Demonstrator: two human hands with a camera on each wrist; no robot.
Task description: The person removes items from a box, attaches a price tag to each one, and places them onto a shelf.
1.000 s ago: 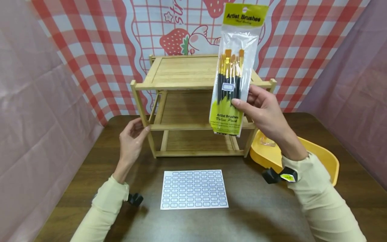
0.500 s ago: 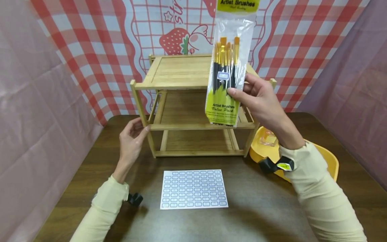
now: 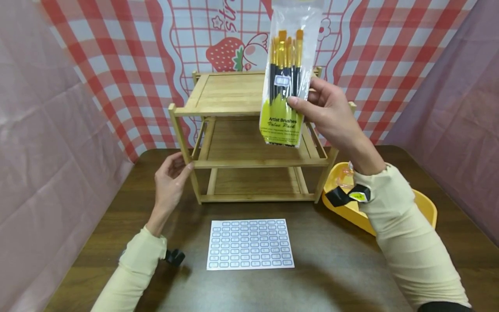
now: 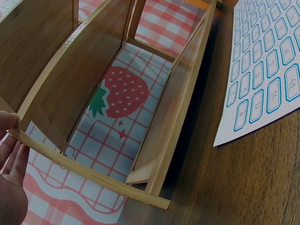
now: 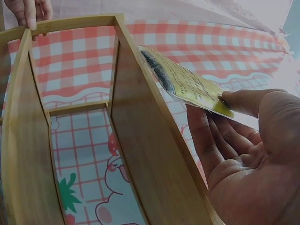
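Note:
My right hand (image 3: 331,110) pinches a clear pack of artist brushes (image 3: 281,121) by its right edge, thumb on the front and fingers behind. The pack stands nearly upright in front of the top shelf of a three-tier wooden rack (image 3: 230,93). Inside are several black-handled paintbrushes with orange bristles, and a small blue-bordered label sits on the pack's front. The pack's top runs out of the head view. In the right wrist view its lower end (image 5: 192,86) shows beside the rack. My left hand (image 3: 169,182) grips the rack's left front post at the middle shelf.
A sheet of blue-bordered labels (image 3: 250,245) lies on the table (image 3: 319,255) in front of the rack. To the right, partly behind my forearm, stands a yellow tray (image 3: 426,208) with a small clear orange-tinted item (image 3: 344,177). A red-checked strawberry cloth (image 3: 146,65) hangs behind.
My right hand has raised the brush pack and shifted it a little left, so its header has left the head view. The left hand stays on the rack post.

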